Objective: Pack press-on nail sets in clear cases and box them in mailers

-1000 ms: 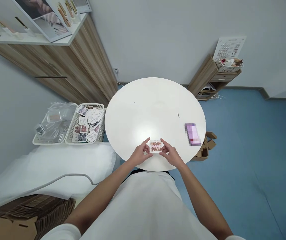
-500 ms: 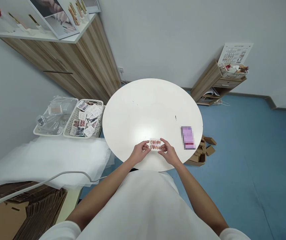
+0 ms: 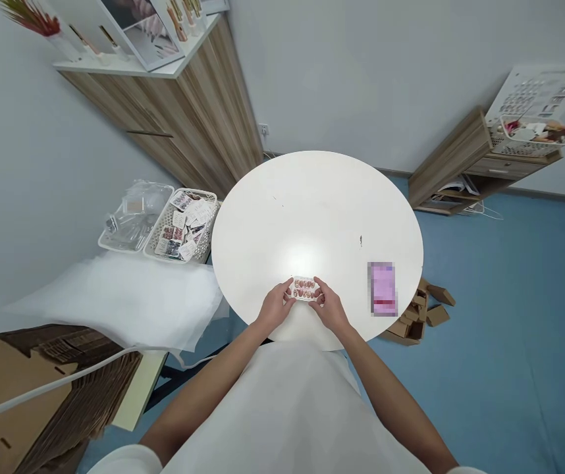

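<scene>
A small white card of press-on nails [image 3: 304, 288], with two rows of reddish-pink nails facing up, is held over the near edge of the round white table [image 3: 332, 191]. My left hand [image 3: 276, 304] pinches its left edge between thumb and fingers. On the opposite edge, my right hand [image 3: 330, 305] grips it the same way. Whether the card touches the tabletop I cannot tell. To the right of my right hand lies a pixelated pink-purple rectangular thing [image 3: 383, 289].
Left of the table stand a white basket of nail cards [image 3: 203, 245] and a tray of clear plastic packaging [image 3: 123, 246]. White sheeting [image 3: 149, 296] and flattened cardboard [image 3: 20, 388] lie nearer. Cardboard boxes [image 3: 411, 319] sit on the floor at right. Cabinets [image 3: 203, 112] line the wall.
The camera view has turned slightly, shifting the surroundings. Both hands keep their hold on the nail card, which is tilted a little differently.
</scene>
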### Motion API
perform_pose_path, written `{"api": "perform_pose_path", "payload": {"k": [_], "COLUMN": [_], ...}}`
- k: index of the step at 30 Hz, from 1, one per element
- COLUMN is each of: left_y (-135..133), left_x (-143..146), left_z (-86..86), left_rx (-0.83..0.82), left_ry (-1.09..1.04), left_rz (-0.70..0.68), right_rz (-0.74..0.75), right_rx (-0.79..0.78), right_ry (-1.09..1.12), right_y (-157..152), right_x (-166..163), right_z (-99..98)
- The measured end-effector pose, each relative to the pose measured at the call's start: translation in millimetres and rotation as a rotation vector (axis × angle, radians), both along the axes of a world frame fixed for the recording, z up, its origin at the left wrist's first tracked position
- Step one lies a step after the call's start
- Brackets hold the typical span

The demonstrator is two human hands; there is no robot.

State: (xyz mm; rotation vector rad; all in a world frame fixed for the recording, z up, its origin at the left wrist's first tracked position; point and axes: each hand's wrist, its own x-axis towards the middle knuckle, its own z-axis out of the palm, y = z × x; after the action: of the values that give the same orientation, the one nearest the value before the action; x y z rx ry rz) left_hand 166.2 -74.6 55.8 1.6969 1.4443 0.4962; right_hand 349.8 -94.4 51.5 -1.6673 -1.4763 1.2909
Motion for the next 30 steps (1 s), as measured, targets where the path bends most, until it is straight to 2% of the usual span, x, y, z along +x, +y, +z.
{"api": "perform_pose_path", "payload": {"k": [6,14,18,21,26,30], "left_y": [6.4,7.5,4.8,-1.7,-14.6,-14.5], "left_x": [0.8,-2.8,0.2,2.1,5.5,5.0], "left_z": [-6.7,-40.8,-48.1,-48.7,-49.8,-50.0], "left_rx": [-0.005,-0.108,-0.116,-0.127,-0.175,-0.237], "left_ry": [0.057,0.228,0.282,0.234,-0.017,-0.168], "left_rz": [-0.018,-0.008,0.01,0.082,0.251,0.351], "right_rz": [0.063,0.162,0.147,0.079,-0.111,-0.185], "right_rx": [-0.022,-0.02,-0.049,-0.106,-0.248,-0.297], "right_ry": [-0.075,-0.281,-0.306,-0.187,0.171,0.311], "right_y": [13.0,18.1,16.5,11.0,0.6,2.5], "right_x": [1.9,-13.8,-16.7,-15.7,-16.0,-26.3], "right_z": [-7.9,-44.3,-54.2,-54.0,-47.7,-43.7]}}
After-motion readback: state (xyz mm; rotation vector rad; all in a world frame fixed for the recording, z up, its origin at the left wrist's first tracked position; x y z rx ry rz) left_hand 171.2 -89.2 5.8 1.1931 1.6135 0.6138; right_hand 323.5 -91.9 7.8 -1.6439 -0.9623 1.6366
